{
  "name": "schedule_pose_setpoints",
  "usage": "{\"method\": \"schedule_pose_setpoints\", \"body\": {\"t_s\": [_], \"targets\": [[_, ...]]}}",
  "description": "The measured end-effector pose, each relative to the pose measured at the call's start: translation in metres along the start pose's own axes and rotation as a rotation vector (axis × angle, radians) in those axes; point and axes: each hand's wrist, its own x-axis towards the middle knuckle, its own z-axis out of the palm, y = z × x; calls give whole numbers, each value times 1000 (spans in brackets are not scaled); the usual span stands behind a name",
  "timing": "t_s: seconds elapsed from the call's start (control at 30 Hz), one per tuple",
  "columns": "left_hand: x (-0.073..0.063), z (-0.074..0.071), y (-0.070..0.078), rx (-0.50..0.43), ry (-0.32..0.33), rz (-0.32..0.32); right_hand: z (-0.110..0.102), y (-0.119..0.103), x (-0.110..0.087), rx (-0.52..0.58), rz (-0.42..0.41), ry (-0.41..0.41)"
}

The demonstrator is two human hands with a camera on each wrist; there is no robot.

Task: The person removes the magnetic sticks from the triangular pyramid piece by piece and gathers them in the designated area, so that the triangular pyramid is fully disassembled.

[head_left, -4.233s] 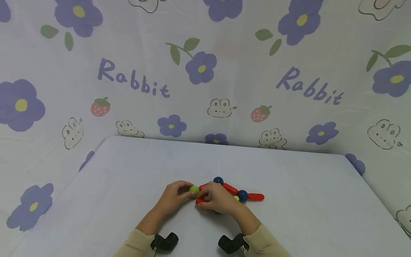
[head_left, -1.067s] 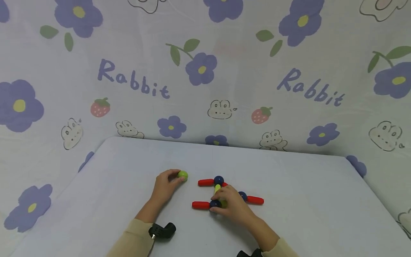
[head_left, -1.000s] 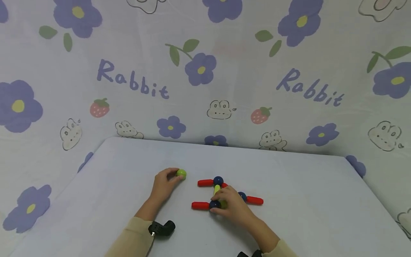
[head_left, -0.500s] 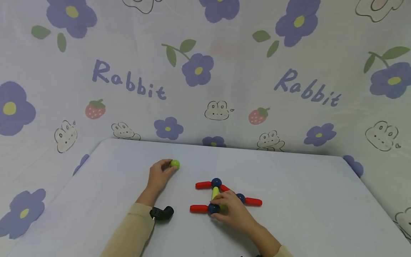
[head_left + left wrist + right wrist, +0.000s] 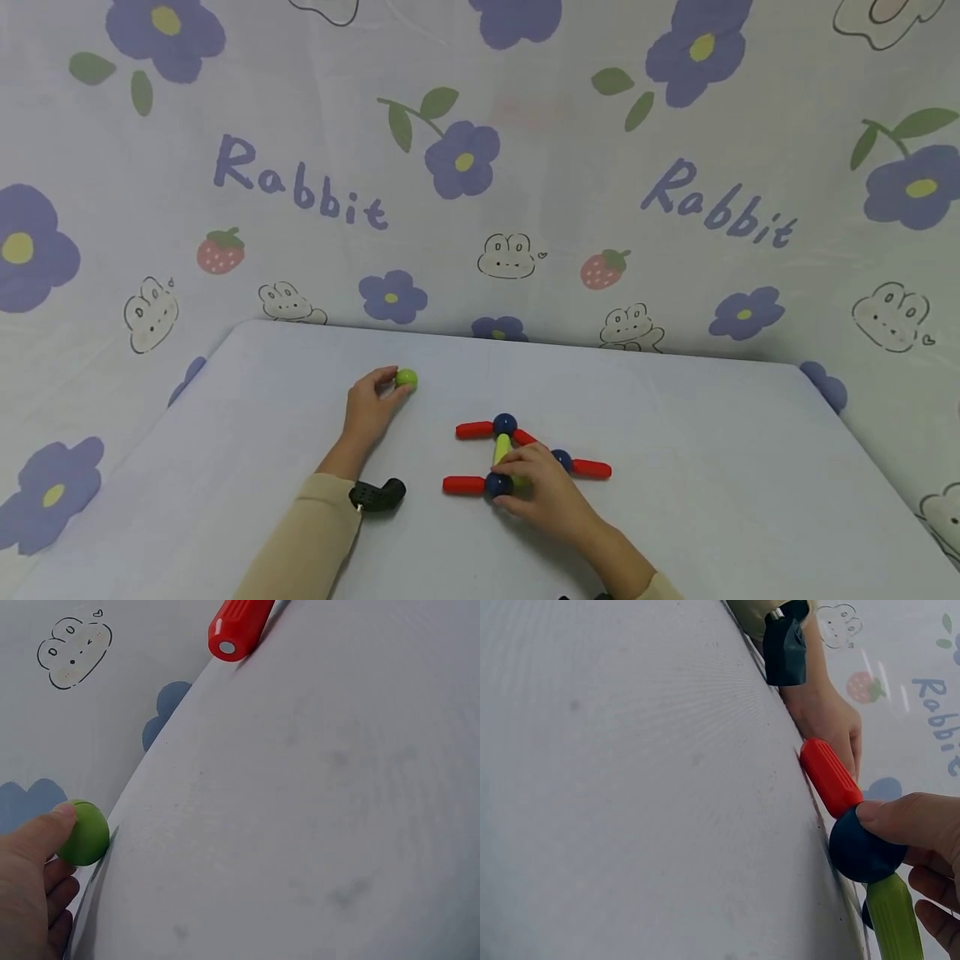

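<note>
My left hand (image 5: 369, 410) pinches a green ball (image 5: 407, 379) between thumb and fingers, on the table left of and beyond the assembled pieces. In the left wrist view the thumb lies on the green ball (image 5: 84, 834). My right hand (image 5: 546, 492) pinches the near dark blue ball (image 5: 498, 485) of a magnetic rod-and-ball figure. A red rod (image 5: 463, 484) sticks out left from that ball. A yellow-green rod (image 5: 502, 450) links it to the far blue ball (image 5: 505, 425), which bears another red rod (image 5: 474, 430). My fingers partly hide the figure's middle.
At the figure's right end a third blue ball (image 5: 561, 461) carries a red rod (image 5: 592, 469). The white table (image 5: 675, 500) ends at a patterned cloth backdrop (image 5: 570, 167). A black wrist camera (image 5: 378, 496) sits at my left cuff.
My left hand has carried the green ball away from the figure, leftward and farther back. My right hand, earlier at a red rod, now holds the near blue ball and has barely moved lately.
</note>
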Motion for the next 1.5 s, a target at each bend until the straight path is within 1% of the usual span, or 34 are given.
{"method": "schedule_pose_setpoints", "body": {"t_s": [0.13,0.23,0.33,0.4,0.43,0.47,0.53,0.63,0.73,0.8,0.87,0.97,1.0,1.13,1.2,1.33,1.5], "targets": [[-5,-2,-1,-10,29,-19,1,-1,1,11,5,-4],[-12,-4,-1,-17,60,-25,2,0,1,10,0,-1],[-24,-6,0,-34,93,-22,3,0,1,4,-9,8],[-35,-7,3,-58,92,-18,4,1,1,-3,-17,15],[-41,-7,5,-67,83,-5,4,1,0,-7,-21,18],[-46,-7,6,-75,67,4,4,1,0,-12,-23,21],[-58,-5,11,-82,12,20,4,2,0,-11,-18,23],[-74,-2,17,-78,-94,36,3,3,0,-3,-10,15],[-85,1,24,-55,-202,44,3,3,0,7,0,4],[-90,2,27,-39,-267,74,2,2,0,4,1,-1],[-93,3,30,-28,-325,120,2,2,1,7,5,-3],[-96,3,32,-20,-394,176,1,1,0,14,9,-6],[-96,3,33,-16,-414,185,1,0,0,13,9,-6],[-98,5,36,11,-477,224,1,1,0,15,10,-3],[-100,7,38,17,-499,253,2,2,0,11,7,1],[-103,11,41,34,-503,306,2,3,1,1,-2,9],[-103,11,43,75,-496,323,3,3,1,-24,-17,9]]}}
